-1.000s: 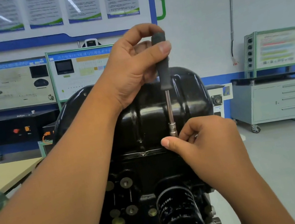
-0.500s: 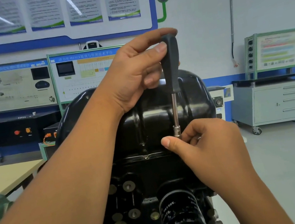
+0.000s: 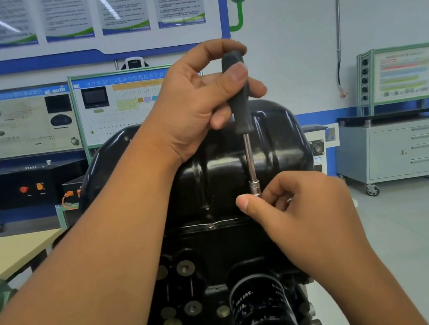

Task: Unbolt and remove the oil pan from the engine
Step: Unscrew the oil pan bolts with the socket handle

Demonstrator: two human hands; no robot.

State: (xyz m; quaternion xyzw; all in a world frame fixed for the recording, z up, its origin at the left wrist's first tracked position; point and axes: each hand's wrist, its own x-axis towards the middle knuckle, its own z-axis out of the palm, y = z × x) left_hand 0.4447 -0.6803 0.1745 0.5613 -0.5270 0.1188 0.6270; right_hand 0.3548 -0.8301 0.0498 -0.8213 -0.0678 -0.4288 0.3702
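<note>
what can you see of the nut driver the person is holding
The nut driver stands nearly upright in front of the glossy black oil pan. It has a dark matte handle, plastic or rubber by its look, a slim bright metal shaft and a small metal socket at the bottom. The left hand grips the handle, thumb across its front. The right hand pinches around the socket end, hiding the tip and any bolt.

Bright, even light; wide-angle edge distortion.
</note>
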